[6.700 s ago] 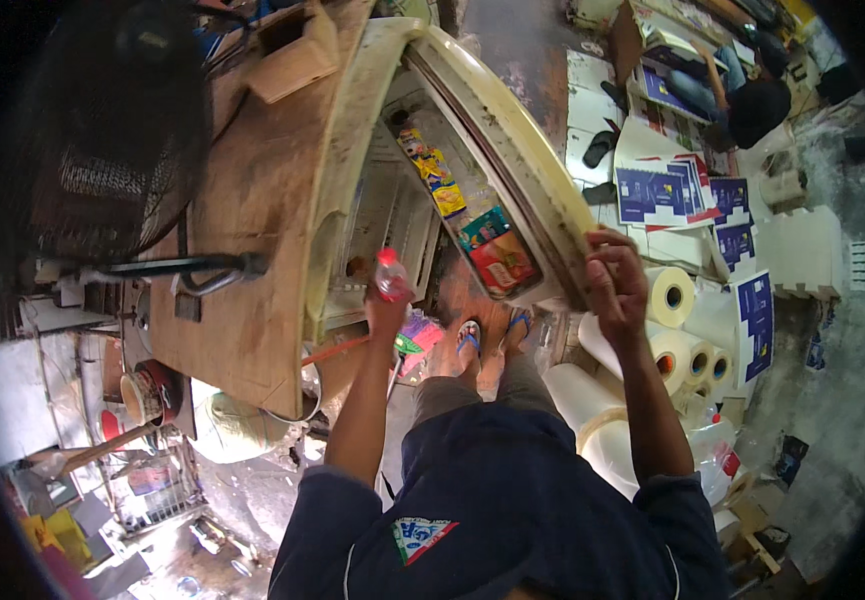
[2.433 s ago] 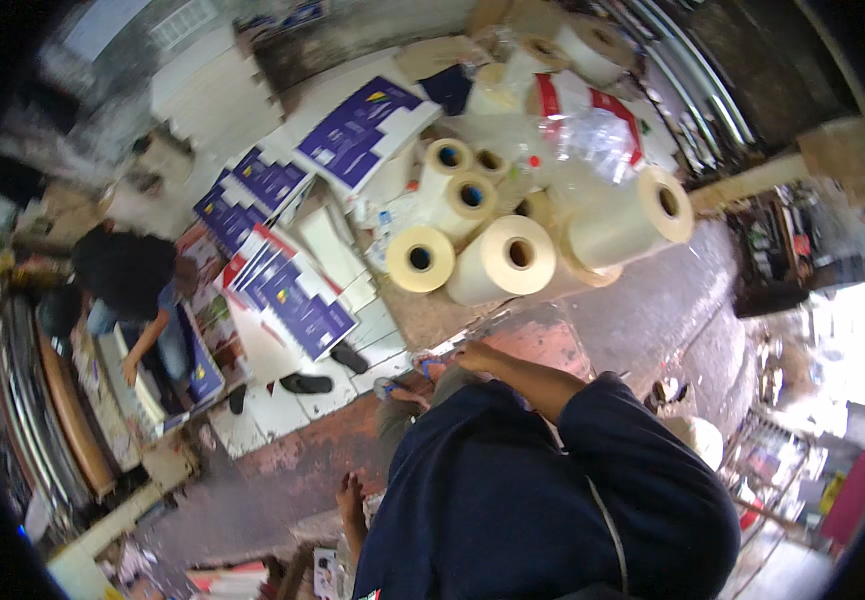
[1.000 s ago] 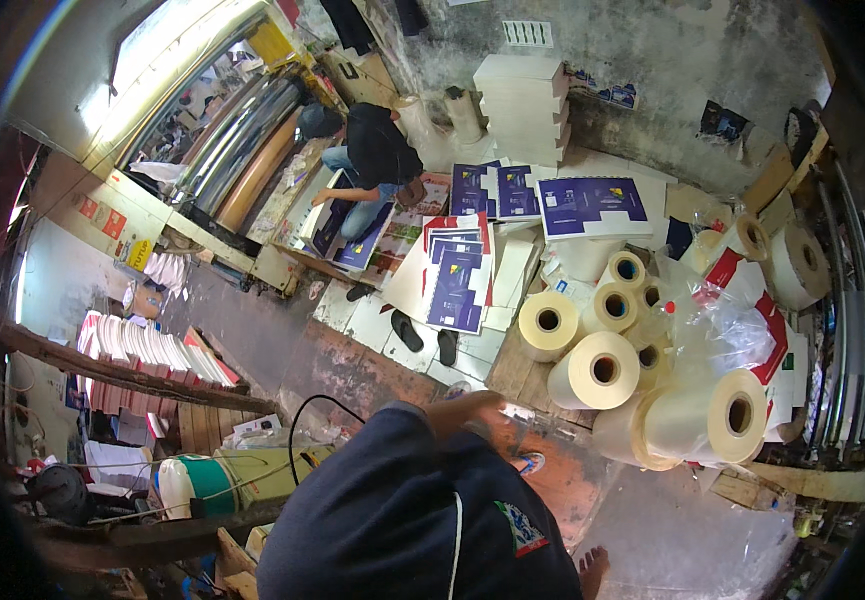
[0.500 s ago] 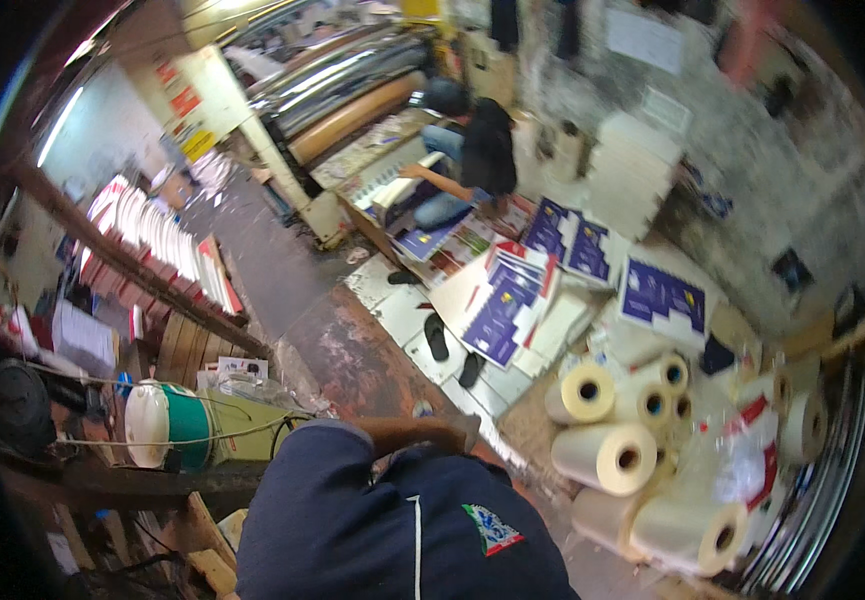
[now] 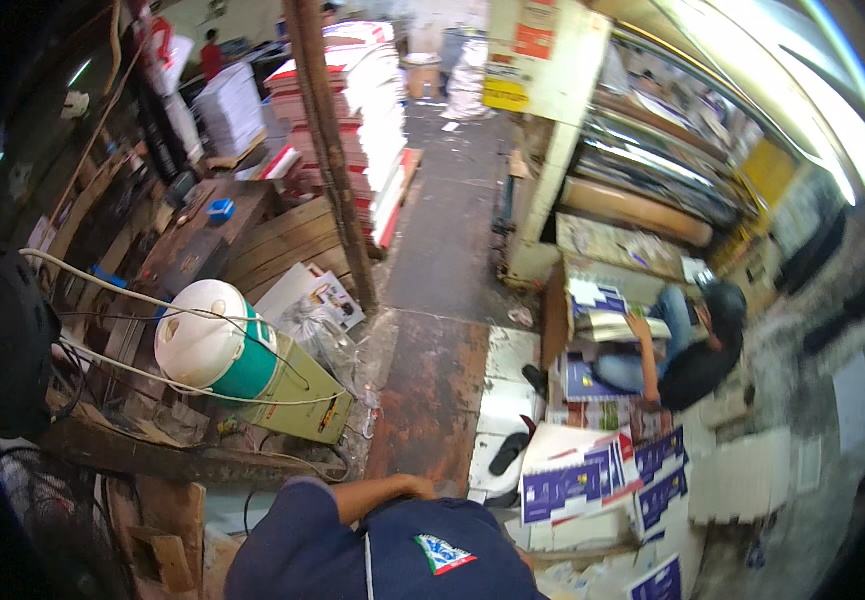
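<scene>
My left forearm comes out of a dark blue sleeve and bends across in front of my chest. At its end my left hand shows only as a small part at the edge of my shirt. Its fingers are hidden, and I see nothing held there. My right hand is out of view. Below the arm lies the worn brown floor plate. Nearby on the right are purple-and-white printed sheets in loose piles and a dark sandal on white tiles.
At right a person sits handling printed sheets beside a roller machine. A white-and-green water cooler stands at left with cords across it. Farther off are a rusty post, tall red-and-white paper stacks and a dark walkway.
My view has swung left, so the cooler, post and paper stacks sit more centrally. The seated person and machine have shifted right in the picture. The large film rolls have left view.
</scene>
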A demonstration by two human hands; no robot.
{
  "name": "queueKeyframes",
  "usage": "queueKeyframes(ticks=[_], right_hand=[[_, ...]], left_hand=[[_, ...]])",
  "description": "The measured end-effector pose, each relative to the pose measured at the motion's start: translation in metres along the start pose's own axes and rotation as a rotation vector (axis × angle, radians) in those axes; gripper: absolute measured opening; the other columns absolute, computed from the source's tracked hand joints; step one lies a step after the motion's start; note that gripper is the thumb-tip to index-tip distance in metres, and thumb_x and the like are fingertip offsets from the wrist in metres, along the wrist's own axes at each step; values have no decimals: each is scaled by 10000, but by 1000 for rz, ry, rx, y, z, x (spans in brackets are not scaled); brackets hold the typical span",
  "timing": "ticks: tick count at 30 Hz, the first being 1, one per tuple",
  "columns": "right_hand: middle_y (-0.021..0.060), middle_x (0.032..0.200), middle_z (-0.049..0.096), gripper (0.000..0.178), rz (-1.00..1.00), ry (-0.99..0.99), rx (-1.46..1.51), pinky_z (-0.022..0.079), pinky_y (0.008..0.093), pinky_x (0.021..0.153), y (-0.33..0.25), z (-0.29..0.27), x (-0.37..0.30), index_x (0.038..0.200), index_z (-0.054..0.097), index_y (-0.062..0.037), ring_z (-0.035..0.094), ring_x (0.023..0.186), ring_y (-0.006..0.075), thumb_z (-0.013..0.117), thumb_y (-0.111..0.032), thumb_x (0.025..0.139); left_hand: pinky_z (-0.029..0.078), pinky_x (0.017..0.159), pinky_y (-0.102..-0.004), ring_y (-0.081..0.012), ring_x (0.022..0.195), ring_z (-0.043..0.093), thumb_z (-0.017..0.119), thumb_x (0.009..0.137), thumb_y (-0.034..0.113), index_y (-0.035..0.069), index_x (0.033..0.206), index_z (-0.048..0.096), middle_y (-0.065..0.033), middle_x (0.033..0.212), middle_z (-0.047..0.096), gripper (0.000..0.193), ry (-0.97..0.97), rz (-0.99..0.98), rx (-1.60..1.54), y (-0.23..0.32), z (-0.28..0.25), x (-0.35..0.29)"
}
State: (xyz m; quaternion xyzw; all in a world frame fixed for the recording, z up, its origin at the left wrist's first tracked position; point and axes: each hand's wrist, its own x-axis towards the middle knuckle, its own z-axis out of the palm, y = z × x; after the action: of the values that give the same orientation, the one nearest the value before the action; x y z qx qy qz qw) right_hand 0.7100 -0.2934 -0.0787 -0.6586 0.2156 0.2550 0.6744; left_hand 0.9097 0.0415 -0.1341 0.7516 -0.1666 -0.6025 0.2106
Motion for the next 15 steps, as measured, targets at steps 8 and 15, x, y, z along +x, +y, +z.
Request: queueKeyframes(ticks=[8, 15], right_hand=[[43, 798, 666, 240, 101, -193, -228, 471, 266, 652, -156, -25, 214, 898, 684, 19, 579, 698, 117, 652, -216, 933], [48, 762, 656, 259, -569, -40, -554, 467, 267, 641, -404, -66, 481, 835, 645, -9, 581, 702, 125, 583, -228, 958]], left_hand=[[442, 962, -431, -357, 1175, 578, 553, 760, 702, -48, 1244, 593, -239, 1291, 584, 893, 233, -276, -528, -33, -59, -22], [453, 965, -432, -369, 1142, 596, 591, 723, 713, -48, 1237, 606, -230, 1273, 600, 919, 276, -323, -763, -11, -211, 12]])
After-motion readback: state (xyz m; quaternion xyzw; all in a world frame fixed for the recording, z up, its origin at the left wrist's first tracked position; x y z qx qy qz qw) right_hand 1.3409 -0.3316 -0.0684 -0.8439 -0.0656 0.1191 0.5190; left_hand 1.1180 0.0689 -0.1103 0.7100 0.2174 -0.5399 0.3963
